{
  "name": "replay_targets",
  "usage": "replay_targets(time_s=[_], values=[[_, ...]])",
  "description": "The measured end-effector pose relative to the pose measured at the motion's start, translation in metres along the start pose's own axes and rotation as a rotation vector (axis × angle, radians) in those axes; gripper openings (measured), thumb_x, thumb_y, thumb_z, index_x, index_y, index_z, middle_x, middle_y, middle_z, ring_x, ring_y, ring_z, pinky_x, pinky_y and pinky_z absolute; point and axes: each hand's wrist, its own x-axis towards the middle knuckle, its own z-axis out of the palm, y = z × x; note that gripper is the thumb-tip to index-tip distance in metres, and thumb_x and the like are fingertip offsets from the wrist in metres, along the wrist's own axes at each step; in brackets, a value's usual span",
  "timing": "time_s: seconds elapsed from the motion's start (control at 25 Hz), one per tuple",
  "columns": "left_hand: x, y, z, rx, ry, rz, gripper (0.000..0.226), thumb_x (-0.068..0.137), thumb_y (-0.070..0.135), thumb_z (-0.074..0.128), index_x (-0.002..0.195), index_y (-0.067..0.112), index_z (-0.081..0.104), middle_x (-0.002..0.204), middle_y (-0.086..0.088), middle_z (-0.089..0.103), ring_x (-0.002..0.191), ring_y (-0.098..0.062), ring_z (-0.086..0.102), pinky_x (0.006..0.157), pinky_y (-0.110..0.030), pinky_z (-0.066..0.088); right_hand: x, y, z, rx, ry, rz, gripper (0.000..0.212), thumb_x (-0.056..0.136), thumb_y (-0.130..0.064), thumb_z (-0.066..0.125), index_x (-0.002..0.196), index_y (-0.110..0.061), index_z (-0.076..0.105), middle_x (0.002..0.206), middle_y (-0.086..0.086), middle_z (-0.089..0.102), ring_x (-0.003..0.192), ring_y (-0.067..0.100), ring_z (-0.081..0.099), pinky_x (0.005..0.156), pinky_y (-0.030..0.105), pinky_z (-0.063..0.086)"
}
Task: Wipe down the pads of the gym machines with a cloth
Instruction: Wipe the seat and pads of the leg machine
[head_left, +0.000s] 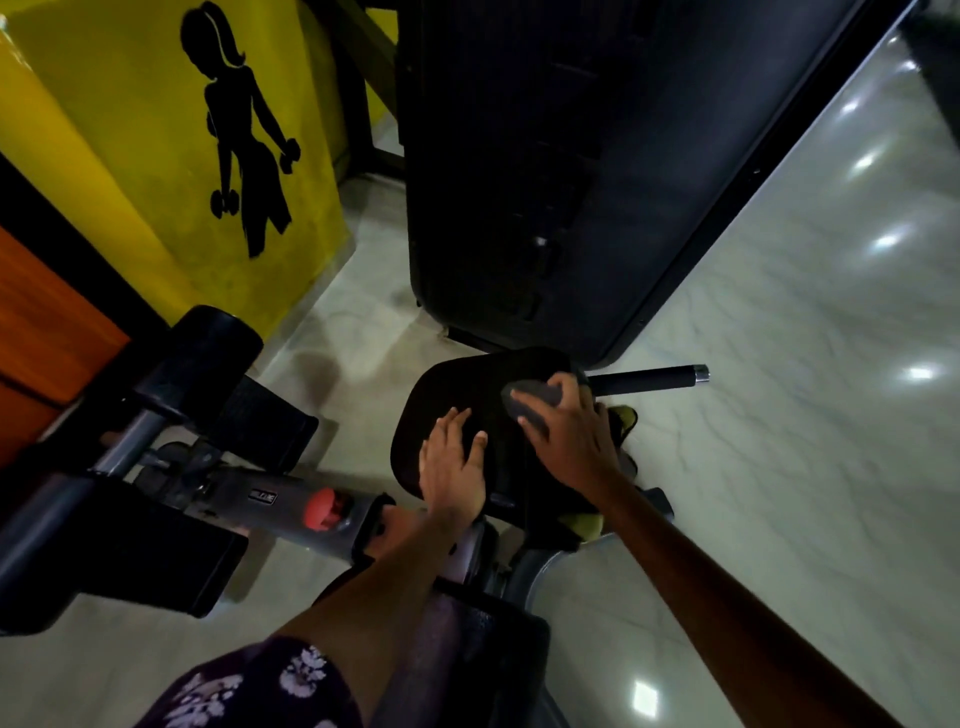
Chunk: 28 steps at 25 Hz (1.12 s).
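Floral sleeve | left hand flat on pad | right hand grips cloth | handle beyond

Dark purple sleeve — white floral print

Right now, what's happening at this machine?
A person is wiping the black seat pad of a gym machine. The right hand presses a grey cloth against the pad's far right part, near a black handle bar. The left hand lies flat on the pad, fingers spread.
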Motion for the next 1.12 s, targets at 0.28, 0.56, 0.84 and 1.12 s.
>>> replay_targets(time_s=[0.28,0.56,0.84,1.12], values=[[0.0,0.003,-0.008,-0.039,-0.066,0.015,0.078,0.08,0.06,0.018,0.141,0.017,0.04,0.149,-0.003,0.035,0.141,-0.021,0.025,0.114,-0.038,0.014,0.035,-0.031,0.0,-0.256,0.056,0.112,0.036,0.085,-0.038,0.058,0.12,-0.032,0.062,0.123,0.011,0.053,0.105,0.036,0.05,0.085,0.047,0.041],[0.051,-0.051,-0.038,0.063,-0.149,0.146,0.083,0.078,0.061,0.022,0.14,0.007,0.039,0.148,-0.01,0.037,0.137,-0.025,0.032,0.11,-0.036,0.021,0.04,-0.037,0.001,-0.314,0.036,0.239,0.041,0.08,-0.032,0.068,0.12,-0.03,0.063,0.116,0.012,0.057,0.097,0.038,0.053,0.079,0.048,0.043],[0.063,-0.08,-0.021,-0.01,-0.212,0.136,0.084,0.08,0.067,0.019,0.148,0.017,0.026,0.157,0.001,0.019,0.145,-0.016,0.014,0.115,-0.036,0.012,0.052,-0.044,0.009,-0.52,-0.063,-0.09,0.047,0.077,-0.039,0.069,0.123,-0.03,0.061,0.116,0.012,0.059,0.097,0.035,0.054,0.079,0.045,0.043],[0.063,-0.087,-0.016,-0.12,-0.137,0.145,0.076,0.083,0.061,0.03,0.144,0.017,0.035,0.153,0.001,0.029,0.143,-0.016,0.022,0.113,-0.036,0.017,0.073,-0.071,0.017,-0.569,-0.261,-0.114,0.055,0.09,-0.04,0.049,0.143,-0.028,0.038,0.138,0.01,0.043,0.118,0.033,0.041,0.094,0.045,0.031]])
